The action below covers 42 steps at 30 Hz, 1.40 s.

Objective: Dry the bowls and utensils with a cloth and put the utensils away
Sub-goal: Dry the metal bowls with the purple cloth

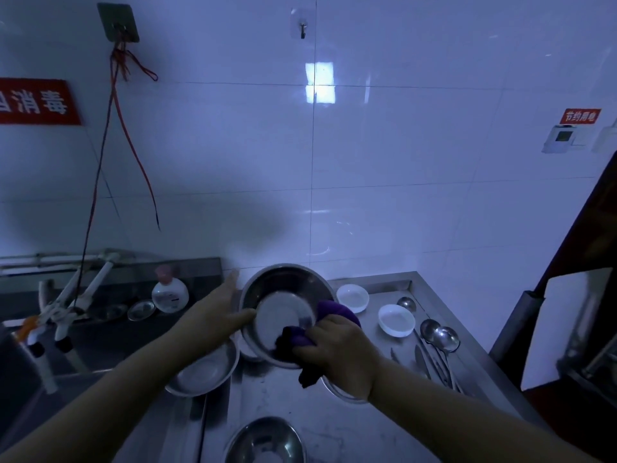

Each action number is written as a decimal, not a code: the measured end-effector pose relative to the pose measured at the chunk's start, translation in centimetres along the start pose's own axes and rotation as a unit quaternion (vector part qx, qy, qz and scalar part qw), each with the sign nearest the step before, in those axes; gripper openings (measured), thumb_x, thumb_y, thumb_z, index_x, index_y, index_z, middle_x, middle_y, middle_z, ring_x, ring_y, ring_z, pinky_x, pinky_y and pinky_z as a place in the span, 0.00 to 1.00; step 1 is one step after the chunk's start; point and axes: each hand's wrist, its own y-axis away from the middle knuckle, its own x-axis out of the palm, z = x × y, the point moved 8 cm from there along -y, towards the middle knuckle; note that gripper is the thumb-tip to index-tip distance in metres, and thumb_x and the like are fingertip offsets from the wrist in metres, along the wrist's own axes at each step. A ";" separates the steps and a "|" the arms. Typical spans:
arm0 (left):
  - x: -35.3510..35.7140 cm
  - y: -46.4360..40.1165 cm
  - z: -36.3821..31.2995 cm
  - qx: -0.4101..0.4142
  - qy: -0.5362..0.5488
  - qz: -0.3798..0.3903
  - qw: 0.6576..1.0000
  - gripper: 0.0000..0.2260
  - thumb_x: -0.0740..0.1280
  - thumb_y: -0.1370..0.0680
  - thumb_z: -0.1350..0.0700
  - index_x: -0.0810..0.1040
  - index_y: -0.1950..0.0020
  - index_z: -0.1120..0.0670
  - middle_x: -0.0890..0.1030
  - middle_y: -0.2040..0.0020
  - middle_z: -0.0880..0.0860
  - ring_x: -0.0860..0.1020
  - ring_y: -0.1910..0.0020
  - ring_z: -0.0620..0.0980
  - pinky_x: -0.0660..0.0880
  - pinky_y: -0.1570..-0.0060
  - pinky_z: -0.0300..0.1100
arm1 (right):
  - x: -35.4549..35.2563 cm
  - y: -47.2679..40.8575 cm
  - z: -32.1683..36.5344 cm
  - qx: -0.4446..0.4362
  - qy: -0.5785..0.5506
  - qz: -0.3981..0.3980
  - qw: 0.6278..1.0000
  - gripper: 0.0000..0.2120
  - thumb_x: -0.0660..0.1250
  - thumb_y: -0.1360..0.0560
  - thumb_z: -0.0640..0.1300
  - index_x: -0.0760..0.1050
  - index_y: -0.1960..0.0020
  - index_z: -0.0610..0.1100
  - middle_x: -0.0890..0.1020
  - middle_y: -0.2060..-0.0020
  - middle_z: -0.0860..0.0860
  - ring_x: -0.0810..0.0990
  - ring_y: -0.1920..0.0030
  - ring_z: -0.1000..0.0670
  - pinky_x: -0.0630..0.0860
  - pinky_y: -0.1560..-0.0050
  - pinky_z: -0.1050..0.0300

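A steel bowl (283, 305) is tilted up above the counter, its inside facing me. My left hand (218, 312) holds its left rim, thumb inside the bowl and fingers behind it. My right hand (337, 352) grips a purple cloth (320, 325) and presses it against the bowl's lower right inside. Two ladles (440, 337) and other long utensils (430, 359) lie on the steel counter (334, 426) to the right. Another steel bowl (203, 372) sits below my left wrist, and one more (265, 441) near the bottom edge.
Two small white dishes (396, 319) stand on the counter behind the utensils. A sink (100, 332) with taps (70, 305), a soap bottle (169, 292) and a small steel dish (141, 310) lies to the left. White tiled wall behind; a dark cabinet (574, 295) at right.
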 end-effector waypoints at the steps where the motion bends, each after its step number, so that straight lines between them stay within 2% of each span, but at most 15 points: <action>1: -0.1 0.8 -0.3 0.022 -0.067 -0.040 0.997 0.37 0.68 0.25 0.48 0.51 0.23 0.52 0.64 0.27 0.54 0.68 0.32 0.53 0.66 0.33 0.48 | 0.2 -0.1 -0.4 0.019 -0.011 0.017 1.000 0.10 0.68 0.27 0.58 0.81 0.56 0.52 0.82 0.65 0.52 0.80 0.64 0.51 0.77 0.56 0.57; 3: 0.4 2.5 -2.3 0.122 -0.209 -0.117 0.963 0.34 0.69 0.27 0.43 0.60 0.25 0.51 0.66 0.27 0.50 0.63 0.29 0.49 0.60 0.32 0.44 | 0.6 -0.2 -0.8 0.038 -0.022 0.040 0.998 0.08 0.69 0.28 0.57 0.81 0.53 0.53 0.83 0.63 0.53 0.82 0.62 0.52 0.79 0.54 0.55; 4: 1.2 3.4 -3.5 0.186 -0.263 -0.132 0.937 0.31 0.71 0.30 0.42 0.68 0.30 0.49 0.72 0.32 0.48 0.66 0.31 0.49 0.61 0.35 0.44 | 0.7 -0.3 -0.8 0.037 -0.028 0.046 0.998 0.08 0.71 0.28 0.55 0.82 0.53 0.53 0.83 0.63 0.52 0.82 0.63 0.52 0.79 0.54 0.54; 6: 3.0 4.8 -5.6 0.297 -0.316 -0.128 0.892 0.22 0.75 0.37 0.41 0.80 0.45 0.45 0.82 0.48 0.43 0.77 0.42 0.47 0.71 0.43 0.44 | 1.0 -0.7 -0.6 0.028 -0.040 0.054 0.997 0.08 0.72 0.29 0.54 0.82 0.52 0.52 0.83 0.65 0.52 0.81 0.64 0.51 0.79 0.54 0.54; 9: 5.1 5.1 -6.4 0.352 -0.346 -0.096 0.864 0.14 0.79 0.44 0.44 0.82 0.63 0.44 0.81 0.65 0.40 0.81 0.58 0.42 0.77 0.52 0.40 | 0.5 -1.5 -0.1 0.012 -0.053 0.034 0.998 0.12 0.73 0.29 0.54 0.81 0.49 0.50 0.83 0.63 0.51 0.81 0.63 0.50 0.78 0.51 0.55; 13: 4.0 4.1 -5.0 0.299 -0.275 -0.119 0.906 0.13 0.79 0.43 0.57 0.77 0.68 0.46 0.76 0.71 0.42 0.75 0.72 0.42 0.72 0.68 0.34 | -1.8 -1.2 -1.2 0.036 -0.102 -0.083 0.991 0.17 0.77 0.31 0.47 0.80 0.44 0.46 0.83 0.56 0.47 0.81 0.58 0.46 0.78 0.53 0.53; 16: 2.5 2.6 -0.7 0.132 0.002 -0.119 0.984 0.09 0.67 0.26 0.63 0.77 0.63 0.51 0.78 0.68 0.46 0.75 0.68 0.42 0.71 0.67 0.37 | -4.2 0.3 -4.6 0.162 -0.171 -0.229 0.944 0.17 0.72 0.30 0.42 0.79 0.42 0.41 0.82 0.52 0.44 0.81 0.55 0.44 0.80 0.55 0.47; 17: 2.9 2.4 0.4 0.071 0.114 -0.098 0.986 0.09 0.65 0.24 0.65 0.76 0.62 0.53 0.78 0.69 0.49 0.76 0.69 0.43 0.72 0.66 0.40 | -4.6 0.8 -5.7 0.207 -0.201 -0.263 0.921 0.19 0.72 0.32 0.39 0.78 0.41 0.41 0.82 0.51 0.44 0.82 0.54 0.43 0.80 0.56 0.45; 20: 3.9 2.1 1.1 -0.015 0.291 -0.084 0.953 0.09 0.62 0.22 0.66 0.76 0.60 0.56 0.80 0.70 0.49 0.77 0.69 0.43 0.73 0.68 0.36 | -4.6 0.4 -6.4 0.263 -0.270 -0.288 0.880 0.26 0.72 0.32 0.36 0.73 0.36 0.47 0.82 0.49 0.48 0.81 0.50 0.47 0.79 0.52 0.46; 23: 5.1 1.9 0.5 -0.071 0.414 -0.081 0.904 0.05 0.62 0.21 0.61 0.77 0.54 0.58 0.81 0.60 0.57 0.79 0.58 0.57 0.75 0.61 0.48 | -2.6 -1.4 -4.8 0.267 -0.378 -0.217 0.860 0.31 0.73 0.29 0.45 0.68 0.29 0.52 0.78 0.42 0.60 0.75 0.39 0.59 0.74 0.40 0.62; 26: 5.6 2.1 0.5 -0.121 0.479 -0.082 0.866 0.13 0.60 0.21 0.50 0.77 0.52 0.59 0.82 0.57 0.62 0.79 0.59 0.60 0.74 0.60 0.50 | -0.8 -1.8 -3.2 0.244 -0.352 -0.170 0.887 0.35 0.75 0.31 0.52 0.68 0.29 0.42 0.72 0.32 0.47 0.68 0.30 0.46 0.69 0.32 0.44; 29: 5.8 2.0 0.2 -0.149 0.538 -0.071 0.826 0.26 0.52 0.20 0.39 0.81 0.51 0.56 0.84 0.55 0.61 0.80 0.54 0.60 0.73 0.55 0.49 | -1.1 -1.6 -1.4 0.206 -0.257 -0.197 0.924 0.34 0.69 0.30 0.64 0.70 0.31 0.46 0.69 0.30 0.49 0.64 0.28 0.48 0.62 0.29 0.40; 33: 6.3 2.0 -0.1 -0.174 0.572 -0.068 0.799 0.28 0.50 0.21 0.37 0.82 0.48 0.55 0.84 0.52 0.60 0.79 0.47 0.60 0.75 0.49 0.54 | -0.3 -1.6 1.8 0.144 -0.141 -0.189 0.961 0.23 0.67 0.26 0.57 0.71 0.33 0.51 0.70 0.30 0.51 0.60 0.26 0.51 0.58 0.28 0.38; 36: 6.7 2.3 -0.6 -0.158 0.577 -0.065 0.798 0.26 0.53 0.21 0.38 0.80 0.45 0.57 0.84 0.52 0.61 0.78 0.45 0.62 0.73 0.41 0.58 | -0.9 -1.6 1.9 0.151 -0.116 -0.215 0.958 0.16 0.65 0.25 0.53 0.76 0.38 0.50 0.75 0.35 0.51 0.64 0.28 0.51 0.59 0.28 0.40; 42: 5.8 2.1 -1.9 -0.065 0.610 -0.057 0.788 0.25 0.61 0.31 0.36 0.82 0.46 0.52 0.83 0.49 0.60 0.82 0.49 0.59 0.79 0.55 0.51 | -3.9 -3.6 -0.5 0.202 -0.172 -0.263 0.928 0.12 0.68 0.33 0.44 0.82 0.50 0.47 0.81 0.44 0.50 0.74 0.36 0.48 0.66 0.32 0.42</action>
